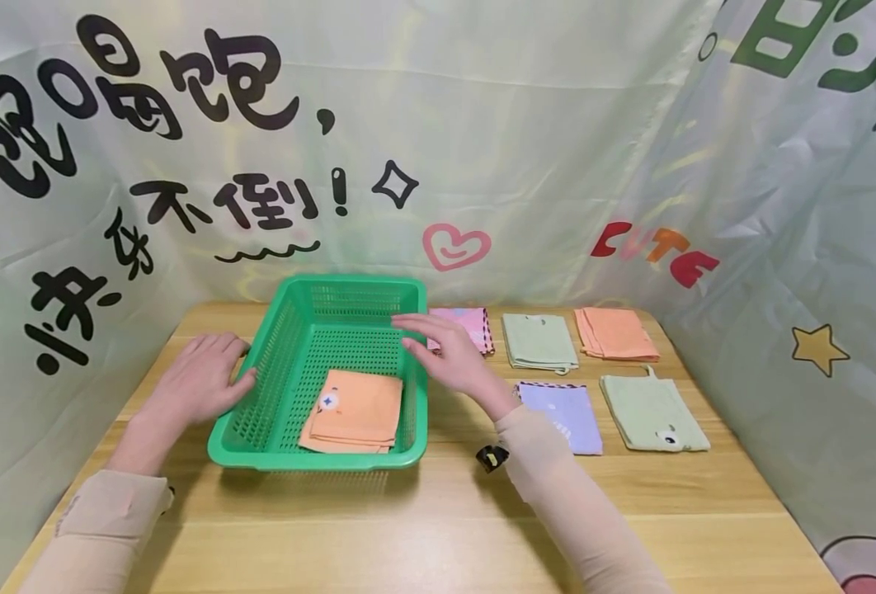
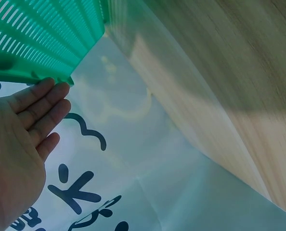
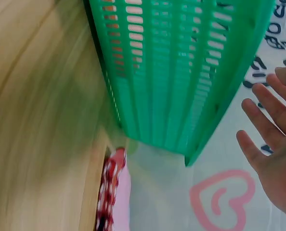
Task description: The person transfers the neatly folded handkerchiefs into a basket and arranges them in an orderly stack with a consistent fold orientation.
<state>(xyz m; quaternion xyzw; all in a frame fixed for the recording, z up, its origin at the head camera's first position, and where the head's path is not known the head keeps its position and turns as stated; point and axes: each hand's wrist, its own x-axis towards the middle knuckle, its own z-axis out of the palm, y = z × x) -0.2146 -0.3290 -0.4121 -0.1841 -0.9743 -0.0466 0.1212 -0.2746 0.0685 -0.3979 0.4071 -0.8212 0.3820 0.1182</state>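
Green basket (image 1: pixel 322 460) — left hand (image 1: pixel 200 379), fingers straight; right hand (image 1: pixel 459 353), fingers apart — backdrop (image 1: pixel 542 157) reads "CUTE".

Pale beige sleeves (image 1: pixel 575 503); small black device (image 1: pixel 492 458) at right wrist

Green basket (image 1: pixel 319 460) open from above, walls (image 1: pixel 270 388) barring sideways entry, free tabletop (image 1: pixel 423 544) in front

The basket (image 1: pixel 317 459) is green, its inner cloth (image 1: pixel 364 408) peach — the pink cloth (image 1: pixel 473 324) check-edged.
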